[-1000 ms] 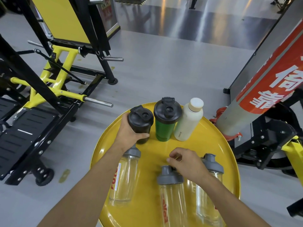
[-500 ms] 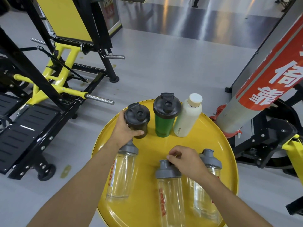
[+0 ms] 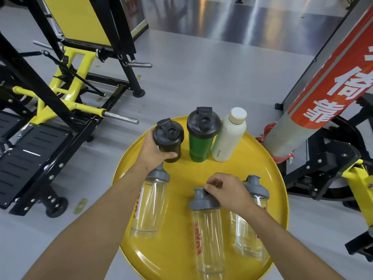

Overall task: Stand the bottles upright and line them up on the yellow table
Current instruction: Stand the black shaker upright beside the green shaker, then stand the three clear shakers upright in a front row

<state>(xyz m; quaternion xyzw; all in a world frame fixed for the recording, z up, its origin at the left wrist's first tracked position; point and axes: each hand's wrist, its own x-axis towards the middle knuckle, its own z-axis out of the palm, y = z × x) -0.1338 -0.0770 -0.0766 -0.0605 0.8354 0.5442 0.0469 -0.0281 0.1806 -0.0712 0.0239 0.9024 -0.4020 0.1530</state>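
Observation:
On the round yellow table (image 3: 260,158) a black shaker bottle (image 3: 169,136), a green bottle with a black lid (image 3: 201,138) and a white bottle (image 3: 230,138) stand upright in a row at the far side. My left hand (image 3: 155,152) grips the black shaker. Three clear bottles with grey lids lie on the table nearer me: a left one (image 3: 150,205), a middle one (image 3: 207,229) and a right one (image 3: 250,225). My right hand (image 3: 226,190) pinches the grey lid of the middle clear bottle.
A black and yellow gym machine (image 3: 50,102) stands on the grey floor to the left. A grey post with a red banner (image 3: 314,87) leans close to the table's right edge, with more black machine parts (image 3: 327,164) behind it.
The view has shifted slightly. Both hands keep their grips; the black shaker stays upright beside the green bottle, and the middle clear bottle's lid looks barely raised.

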